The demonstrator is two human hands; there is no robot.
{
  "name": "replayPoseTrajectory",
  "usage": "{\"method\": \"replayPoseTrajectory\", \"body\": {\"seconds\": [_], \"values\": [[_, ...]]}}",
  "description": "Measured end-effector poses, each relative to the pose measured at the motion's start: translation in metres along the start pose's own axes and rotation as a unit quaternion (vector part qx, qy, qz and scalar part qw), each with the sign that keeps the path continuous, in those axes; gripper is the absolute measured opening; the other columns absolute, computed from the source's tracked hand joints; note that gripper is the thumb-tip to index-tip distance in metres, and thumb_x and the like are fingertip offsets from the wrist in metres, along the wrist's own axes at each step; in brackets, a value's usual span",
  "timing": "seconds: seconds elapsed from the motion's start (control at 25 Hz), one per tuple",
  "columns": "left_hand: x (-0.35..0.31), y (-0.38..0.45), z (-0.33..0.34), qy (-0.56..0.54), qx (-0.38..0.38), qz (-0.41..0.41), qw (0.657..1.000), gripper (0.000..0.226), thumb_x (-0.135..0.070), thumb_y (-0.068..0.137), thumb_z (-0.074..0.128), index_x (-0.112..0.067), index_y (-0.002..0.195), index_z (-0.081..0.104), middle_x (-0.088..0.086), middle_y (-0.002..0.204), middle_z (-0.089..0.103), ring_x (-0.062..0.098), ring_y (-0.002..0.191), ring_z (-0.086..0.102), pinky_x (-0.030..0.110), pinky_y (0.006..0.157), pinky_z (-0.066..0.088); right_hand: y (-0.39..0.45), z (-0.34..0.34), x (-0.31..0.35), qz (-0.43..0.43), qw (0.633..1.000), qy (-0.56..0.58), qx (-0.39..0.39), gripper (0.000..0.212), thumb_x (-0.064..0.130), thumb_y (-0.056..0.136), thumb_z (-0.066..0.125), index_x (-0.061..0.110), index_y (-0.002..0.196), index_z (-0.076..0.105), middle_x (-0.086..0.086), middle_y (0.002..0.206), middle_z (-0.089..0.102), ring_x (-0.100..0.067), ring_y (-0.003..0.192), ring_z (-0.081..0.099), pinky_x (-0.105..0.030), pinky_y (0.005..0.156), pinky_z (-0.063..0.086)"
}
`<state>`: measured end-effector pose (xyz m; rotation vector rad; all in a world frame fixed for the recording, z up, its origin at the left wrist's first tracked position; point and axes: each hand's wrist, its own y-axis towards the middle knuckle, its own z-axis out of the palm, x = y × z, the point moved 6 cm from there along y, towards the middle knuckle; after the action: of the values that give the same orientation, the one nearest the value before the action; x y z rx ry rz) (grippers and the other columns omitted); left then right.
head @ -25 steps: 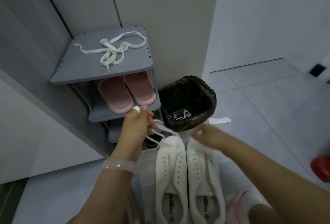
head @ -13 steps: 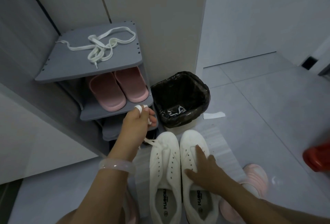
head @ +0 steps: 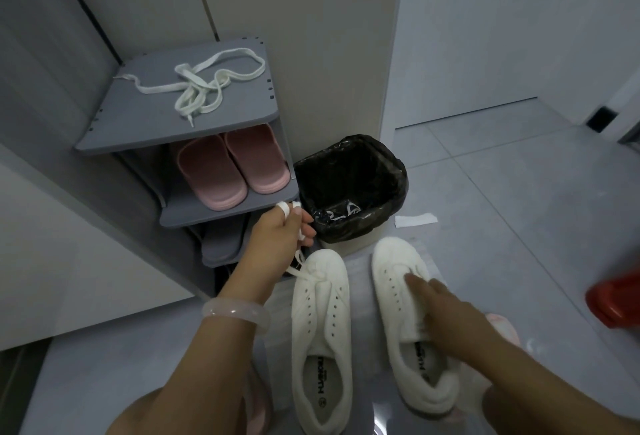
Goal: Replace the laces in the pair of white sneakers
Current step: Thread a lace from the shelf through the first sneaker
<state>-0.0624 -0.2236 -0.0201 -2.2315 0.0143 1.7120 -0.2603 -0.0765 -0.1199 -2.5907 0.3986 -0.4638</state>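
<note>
Both white sneakers stand just in front of the black-lined trash bin (head: pixel 349 188): the left sneaker (head: pixel 320 334) with its lace (head: pixel 298 263) pinched in the left hand (head: pixel 277 240), the right sneaker (head: pixel 408 323) under the right hand (head: pixel 446 313), its fingers extended on the tongue

We see dark letters printed inside each white shoe, on the sole where the heel goes. In the left sneaker (head: pixel 320 330), at the bottom middle, they look like "HUAIOU". In the right sneaker (head: pixel 401 313) the same word shows, but we cannot read it well.
</note>
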Motion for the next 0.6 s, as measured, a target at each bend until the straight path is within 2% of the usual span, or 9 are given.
{"method": "replayPoseTrajectory", "body": {"seconds": [0.12, 0.16, 0.24, 0.28, 0.32, 0.4, 0.48, 0.6], "values": [[-0.002, -0.002, 0.000, -0.001, 0.003, 0.001, 1.000, 0.032, -0.014, 0.099, 0.034, -0.011, 0.074, 0.054, 0.006, 0.067, 0.057, 0.020, 0.067, 0.055, 0.029, 0.072, 0.050, -0.002, -0.014, -0.019, 0.029, 0.999, 0.001, 0.043, 0.073, 0.017, 0.092, 0.044, 0.037, 0.146, 0.000, -0.004, 0.152, 0.012, -0.026, 0.118, 0.050, -0.034, 0.095, 0.043], [-0.003, -0.002, -0.001, -0.001, 0.000, 0.001, 1.000, 0.032, -0.014, 0.099, 0.034, -0.011, 0.074, 0.054, 0.006, 0.067, 0.057, 0.019, 0.067, 0.055, 0.027, 0.070, 0.049, -0.003, -0.021, -0.014, 0.025, 0.999, -0.005, 0.029, 0.074, 0.017, 0.092, 0.046, 0.035, 0.147, 0.000, -0.005, 0.153, 0.012, -0.026, 0.121, 0.047, -0.034, 0.097, 0.042], [-0.005, -0.002, -0.006, -0.002, -0.012, 0.008, 1.000, 0.032, -0.015, 0.100, 0.034, -0.013, 0.076, 0.055, 0.005, 0.069, 0.058, 0.017, 0.067, 0.056, 0.023, 0.066, 0.047, -0.010, -0.039, 0.015, -0.010, 0.996, -0.048, -0.070, 0.071, 0.018, 0.090, 0.045, 0.032, 0.147, 0.006, -0.004, 0.154, 0.013, -0.024, 0.132, 0.034, -0.033, 0.105, 0.032], [-0.007, -0.002, -0.009, -0.008, -0.021, 0.018, 1.000, 0.031, -0.015, 0.100, 0.034, -0.014, 0.077, 0.055, 0.005, 0.071, 0.059, 0.016, 0.069, 0.057, 0.023, 0.067, 0.047, -0.016, -0.043, 0.038, -0.041, 0.992, -0.034, -0.112, 0.068, 0.018, 0.090, 0.045, 0.031, 0.147, 0.010, -0.002, 0.153, 0.017, -0.021, 0.134, 0.031, -0.031, 0.107, 0.030], [-0.010, -0.003, -0.011, -0.020, -0.030, 0.029, 0.999, 0.031, -0.015, 0.100, 0.034, -0.014, 0.078, 0.055, 0.005, 0.072, 0.060, 0.016, 0.070, 0.058, 0.023, 0.070, 0.049, -0.022, -0.038, 0.062, -0.075, 0.991, 0.004, -0.115, 0.065, 0.020, 0.091, 0.044, 0.030, 0.147, 0.014, 0.000, 0.150, 0.023, -0.018, 0.131, 0.033, -0.029, 0.106, 0.030], [-0.016, -0.006, -0.019, -0.047, -0.051, 0.052, 0.996, 0.030, -0.015, 0.100, 0.034, -0.014, 0.080, 0.055, 0.004, 0.075, 0.061, 0.014, 0.073, 0.060, 0.025, 0.076, 0.048, -0.033, -0.003, 0.103, -0.118, 0.988, 0.093, -0.032, 0.069, 0.034, 0.092, 0.045, 0.032, 0.148, 0.004, 0.003, 0.145, 0.027, -0.017, 0.121, 0.044, -0.029, 0.100, 0.039], [-0.024, -0.011, -0.031, -0.058, -0.069, 0.087, 0.992, 0.030, -0.014, 0.099, 0.033, -0.016, 0.080, 0.056, 0.000, 0.078, 0.062, 0.010, 0.077, 0.060, 0.023, 0.079, 0.047, -0.032, 0.040, 0.118, -0.088, 0.986, 0.132, 0.059, 0.081, 0.043, 0.091, 0.045, 0.034, 0.146, -0.014, -0.002, 0.137, 0.031, -0.022, 0.113, 0.051, -0.033, 0.094, 0.043], [-0.036, -0.016, -0.050, -0.053, -0.073, 0.141, 0.986, 0.031, -0.015, 0.099, 0.034, -0.018, 0.080, 0.057, -0.002, 0.086, 0.064, 0.012, 0.089, 0.061, 0.024, 0.086, 0.047, -0.026, 0.061, 0.115, -0.062, 0.988, 0.132, 0.058, 0.080, 0.030, 0.096, 0.039, 0.027, 0.142, -0.027, -0.009, 0.127, 0.040, -0.025, 0.107, 0.054, -0.033, 0.092, 0.043]]}}
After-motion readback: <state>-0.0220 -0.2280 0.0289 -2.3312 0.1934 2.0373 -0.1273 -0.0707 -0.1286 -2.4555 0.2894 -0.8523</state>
